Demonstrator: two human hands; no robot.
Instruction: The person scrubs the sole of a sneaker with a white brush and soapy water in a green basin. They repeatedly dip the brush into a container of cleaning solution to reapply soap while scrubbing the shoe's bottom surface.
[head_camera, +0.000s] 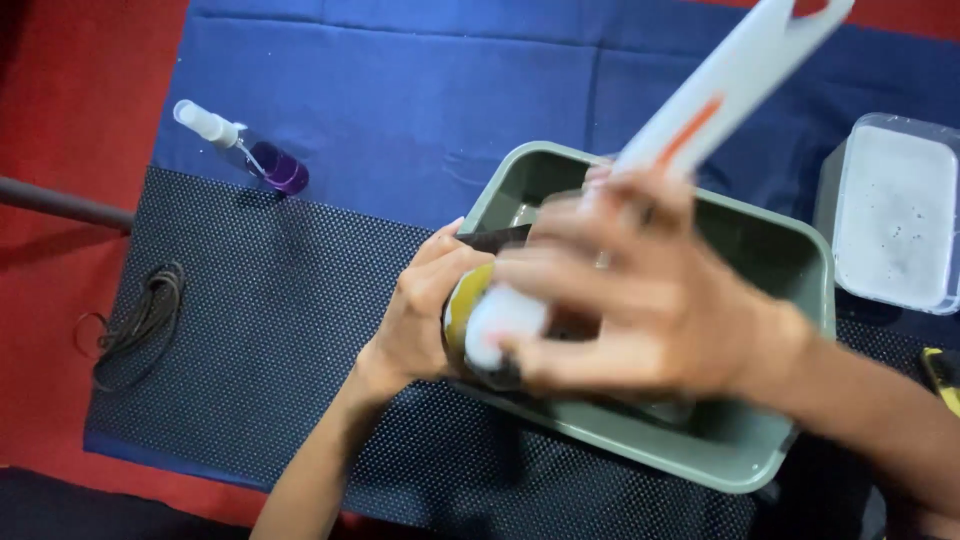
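Observation:
My right hand (640, 300) is closed around a long white brush handle with an orange stripe (720, 90), which slants up to the top right; its white end (500, 325) presses against a dark shoe with a yellow part (468, 295). My left hand (425, 310) grips that shoe from the left, over the near-left corner of a grey-green plastic tub (790, 260). Most of the shoe is hidden behind my hands. The picture is blurred by motion.
A small spray bottle with purple liquid (262, 158) lies on the blue cloth at upper left. A clear container of white powder (890, 215) stands at right. A coiled dark cord (140, 325) lies on the left edge of the dotted black mat (270, 340).

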